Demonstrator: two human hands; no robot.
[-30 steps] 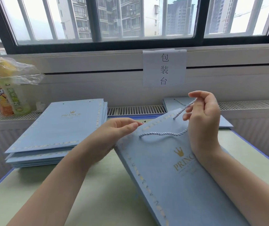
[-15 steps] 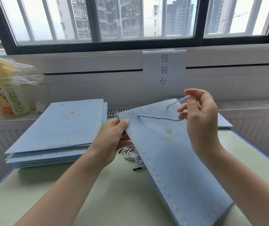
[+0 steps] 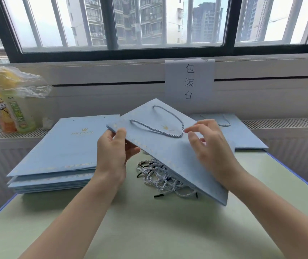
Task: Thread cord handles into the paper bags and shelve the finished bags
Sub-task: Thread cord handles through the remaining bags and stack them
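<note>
Nearest, low in the frame, the bare table (image 3: 149,230) is seen; at centre the bag (image 3: 168,150), flat on it a second ago, has been lifted clear over the loose cords (image 3: 166,178). It is pinched at its near-left edge by the left hand (image 3: 112,152), while the right hand (image 3: 211,146) rests loosely spread on its face, the cord handle (image 3: 160,126) released; one side is judged threaded. Its long axis runs from lower right to upper centre, mouth farthest, with the stack (image 3: 61,146) behind at left.

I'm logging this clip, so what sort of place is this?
Likely a small packing workstation by a window: a wall sign reading "包装台", a stack of flat blue bags, and loose cord handles on the table.
</note>
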